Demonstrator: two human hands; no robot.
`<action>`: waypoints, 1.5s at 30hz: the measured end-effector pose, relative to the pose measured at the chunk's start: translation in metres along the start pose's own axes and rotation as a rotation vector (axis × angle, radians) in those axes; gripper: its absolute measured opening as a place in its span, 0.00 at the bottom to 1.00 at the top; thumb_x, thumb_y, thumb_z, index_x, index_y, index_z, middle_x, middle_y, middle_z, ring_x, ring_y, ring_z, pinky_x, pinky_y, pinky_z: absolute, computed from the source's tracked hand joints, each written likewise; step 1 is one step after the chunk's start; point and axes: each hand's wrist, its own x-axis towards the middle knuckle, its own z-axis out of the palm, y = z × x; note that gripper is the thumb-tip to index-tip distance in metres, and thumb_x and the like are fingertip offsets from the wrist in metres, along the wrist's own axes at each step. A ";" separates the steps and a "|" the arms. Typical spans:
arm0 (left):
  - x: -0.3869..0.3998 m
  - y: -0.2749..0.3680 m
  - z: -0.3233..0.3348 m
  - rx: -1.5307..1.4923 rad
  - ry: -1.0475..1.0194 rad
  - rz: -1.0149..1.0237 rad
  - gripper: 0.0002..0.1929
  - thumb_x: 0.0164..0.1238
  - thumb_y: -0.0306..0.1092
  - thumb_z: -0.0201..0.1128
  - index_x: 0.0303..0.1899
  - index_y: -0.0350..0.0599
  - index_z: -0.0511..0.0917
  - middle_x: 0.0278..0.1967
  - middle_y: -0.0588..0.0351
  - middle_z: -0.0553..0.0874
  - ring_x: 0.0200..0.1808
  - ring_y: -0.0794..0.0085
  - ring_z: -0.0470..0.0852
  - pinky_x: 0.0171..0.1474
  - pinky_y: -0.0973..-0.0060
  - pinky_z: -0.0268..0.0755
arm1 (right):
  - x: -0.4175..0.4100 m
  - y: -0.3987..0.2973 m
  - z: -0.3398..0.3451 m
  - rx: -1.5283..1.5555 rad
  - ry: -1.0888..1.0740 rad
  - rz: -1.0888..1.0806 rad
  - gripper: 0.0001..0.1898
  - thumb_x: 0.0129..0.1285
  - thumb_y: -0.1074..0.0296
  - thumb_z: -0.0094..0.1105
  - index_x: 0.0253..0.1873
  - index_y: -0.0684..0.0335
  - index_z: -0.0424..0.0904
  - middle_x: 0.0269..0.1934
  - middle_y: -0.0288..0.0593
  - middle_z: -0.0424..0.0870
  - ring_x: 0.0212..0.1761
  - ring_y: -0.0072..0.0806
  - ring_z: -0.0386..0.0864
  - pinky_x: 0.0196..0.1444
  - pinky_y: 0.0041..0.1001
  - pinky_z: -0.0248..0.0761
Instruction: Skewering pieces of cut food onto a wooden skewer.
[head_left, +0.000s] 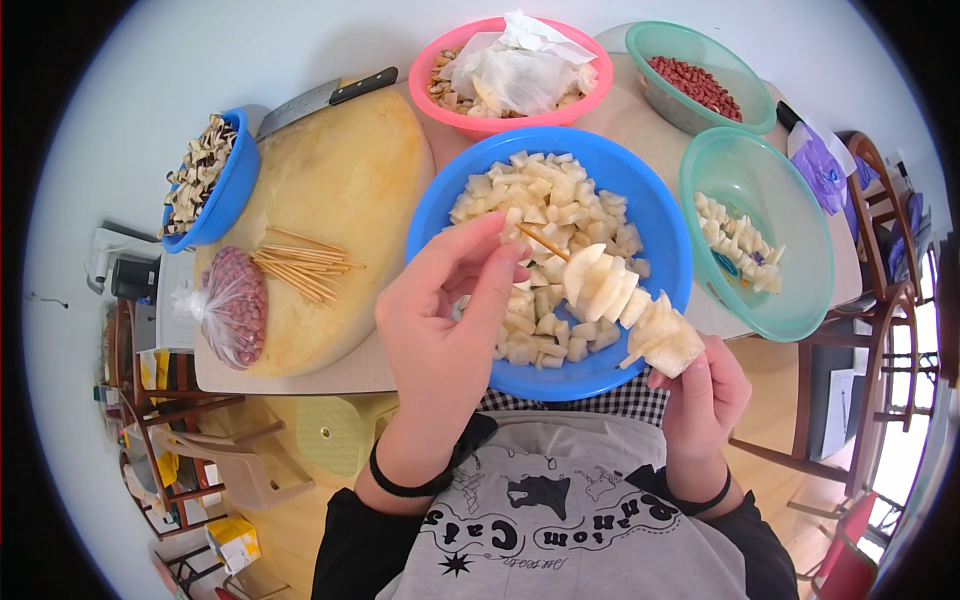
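Note:
My right hand (705, 390) grips the lower end of a wooden skewer (544, 241) threaded with pale, cut vegetable pieces (600, 285). A wide, flat pale piece (671, 341) lies at its fingertips. The skewer's bare tip points up and left toward my left hand (450, 307), whose thumb and index finger hold a small pale piece (513, 225) at that tip. Both hands are over a blue plastic basin (442, 195) holding many pale vegetable chunks (525, 184). Part of the chunks is hidden behind my left hand.
Bare skewers (304, 266) and a bag of red peanuts (234, 307) lie on a round chopping board (352, 165) beside a cleaver (322, 101). Around stand a mushroom-filled blue bowl (244, 172), pink basin (420, 79), peanut bowl (637, 37) and green basin (810, 247) with loaded skewers (739, 244).

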 end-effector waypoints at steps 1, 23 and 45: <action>0.000 0.000 0.000 0.000 0.000 0.000 0.12 0.62 0.20 0.59 0.47 0.30 0.77 0.36 0.50 0.85 0.35 0.74 0.84 0.40 0.81 0.75 | 0.000 0.002 -0.001 0.015 -0.016 -0.015 0.14 0.71 0.69 0.42 0.43 0.75 0.76 0.31 0.42 0.80 0.27 0.18 0.74 0.30 0.16 0.66; 0.012 0.000 -0.017 -0.340 -0.091 -0.280 0.14 0.66 0.26 0.57 0.52 0.35 0.75 0.41 0.47 0.85 0.40 0.71 0.85 0.42 0.82 0.74 | 0.005 0.001 -0.004 0.069 0.008 -0.042 0.13 0.70 0.71 0.41 0.41 0.74 0.76 0.28 0.41 0.79 0.26 0.18 0.72 0.29 0.16 0.64; 0.000 -0.010 0.002 0.193 0.103 0.218 0.08 0.62 0.19 0.59 0.42 0.32 0.81 0.38 0.51 0.86 0.38 0.76 0.84 0.42 0.80 0.77 | 0.005 0.005 -0.009 -0.196 -0.041 -0.282 0.07 0.62 0.76 0.49 0.33 0.73 0.75 0.20 0.40 0.72 0.20 0.26 0.65 0.23 0.23 0.55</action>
